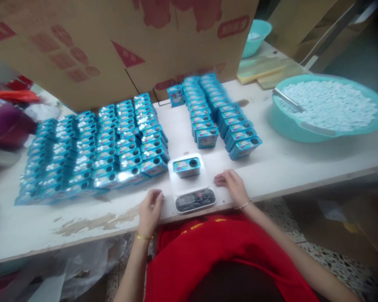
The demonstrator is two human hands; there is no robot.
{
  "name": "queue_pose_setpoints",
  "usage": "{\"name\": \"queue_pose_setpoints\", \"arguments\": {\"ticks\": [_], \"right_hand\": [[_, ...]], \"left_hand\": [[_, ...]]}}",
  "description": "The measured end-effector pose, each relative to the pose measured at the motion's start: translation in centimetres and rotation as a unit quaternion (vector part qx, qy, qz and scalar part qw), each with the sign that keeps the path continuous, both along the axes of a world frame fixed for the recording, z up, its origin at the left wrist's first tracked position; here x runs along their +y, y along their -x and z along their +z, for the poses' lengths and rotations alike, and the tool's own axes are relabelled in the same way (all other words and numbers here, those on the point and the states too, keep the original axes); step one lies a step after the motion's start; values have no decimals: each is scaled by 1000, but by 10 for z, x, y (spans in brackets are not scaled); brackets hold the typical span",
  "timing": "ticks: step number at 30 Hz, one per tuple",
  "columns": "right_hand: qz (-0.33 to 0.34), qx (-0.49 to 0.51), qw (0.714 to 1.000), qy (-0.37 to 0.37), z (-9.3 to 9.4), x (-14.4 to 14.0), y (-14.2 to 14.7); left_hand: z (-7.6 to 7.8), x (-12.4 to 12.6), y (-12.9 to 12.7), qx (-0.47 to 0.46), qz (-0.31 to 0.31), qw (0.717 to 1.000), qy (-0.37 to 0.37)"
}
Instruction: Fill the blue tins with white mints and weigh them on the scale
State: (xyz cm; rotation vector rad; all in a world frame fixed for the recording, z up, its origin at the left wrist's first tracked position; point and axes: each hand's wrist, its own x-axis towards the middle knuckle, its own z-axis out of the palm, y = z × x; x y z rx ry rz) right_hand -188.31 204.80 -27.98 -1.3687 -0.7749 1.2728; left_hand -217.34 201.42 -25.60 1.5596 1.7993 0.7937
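A small white digital scale [204, 167] with a black control panel [195, 200] lies near the table's front edge. On its plate stands one blue printed box [187, 166] with a dark round hole in its top right. Left of the scale, my left hand [150, 212] rests at the table edge, fingers loosely bent, thumb apart, nothing seen in it. My right hand [233, 185] lies to the scale's right, its fingers loosely stretched toward it and holding nothing visible. Neither hand touches the box.
Several rows of blue boxes [107, 144] stand at left, many topped with white pieces. More box rows [204, 111] are behind the scale. A turquoise basin [290, 121] of white pieces with a metal scoop [288, 100] is at right. A large carton [113, 46] forms the back.
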Motion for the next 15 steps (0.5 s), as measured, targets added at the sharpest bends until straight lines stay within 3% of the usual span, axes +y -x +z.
{"name": "queue_pose_setpoints", "arguments": {"ticks": [4,7,11,15], "right_hand": [[6,-39,999,8,8,-2,2],[9,-160,985,-64,33,1,10],[18,-311,913,-263,76,19,29],[71,-378,857,-344,95,40,50]], "left_hand": [[-4,2,-1,6,-23,1000,14],[-5,4,0,7,-25,1000,13],[-7,4,2,8,-25,1000,10],[-6,3,1,19,-20,1000,6]]}}
